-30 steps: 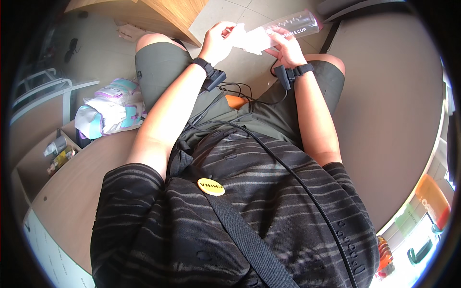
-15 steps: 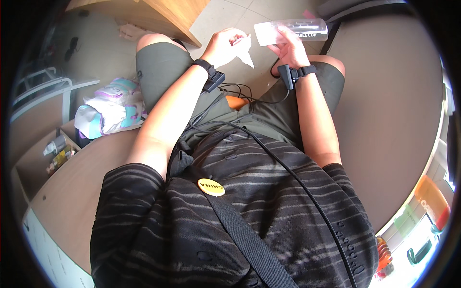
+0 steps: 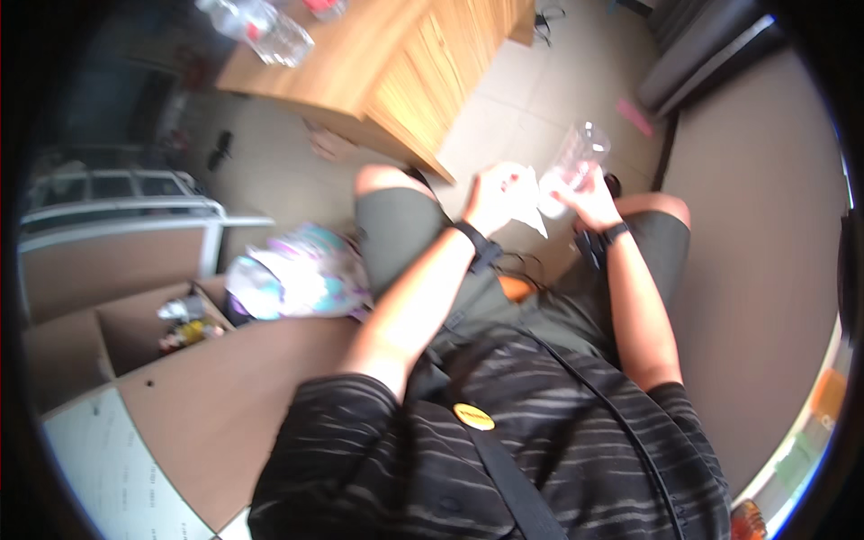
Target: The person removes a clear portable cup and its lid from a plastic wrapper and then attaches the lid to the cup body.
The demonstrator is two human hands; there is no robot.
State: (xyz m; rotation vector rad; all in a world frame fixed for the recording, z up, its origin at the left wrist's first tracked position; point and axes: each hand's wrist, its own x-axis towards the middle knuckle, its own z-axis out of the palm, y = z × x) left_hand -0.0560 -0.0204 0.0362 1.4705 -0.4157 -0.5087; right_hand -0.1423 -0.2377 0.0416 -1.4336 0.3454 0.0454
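Note:
My left hand (image 3: 493,198) is closed on a crumpled white tissue (image 3: 529,205), which hangs down from the fingers in a point. My right hand (image 3: 592,200) grips a clear, cylindrical plastic cup (image 3: 580,155) near its lower end. The cup is tilted, its far end pointing up and away to the right. Tissue and cup's near end are close together; blur hides whether they touch. Both hands are above the floor, between my knees, and each wrist wears a black strap with a small device.
A wooden table (image 3: 387,81) stands ahead, with a clear plastic bottle (image 3: 279,40) on it. A white, purple and turquoise bag (image 3: 301,274) lies left of my knee. An open compartment (image 3: 135,328) holds small items. Black cables (image 3: 576,378) cross my lap.
The view has shifted, bringing more of the table and floor into sight. My right hand has turned the cup from nearly level to a steep tilt. The tissue stays in my left hand.

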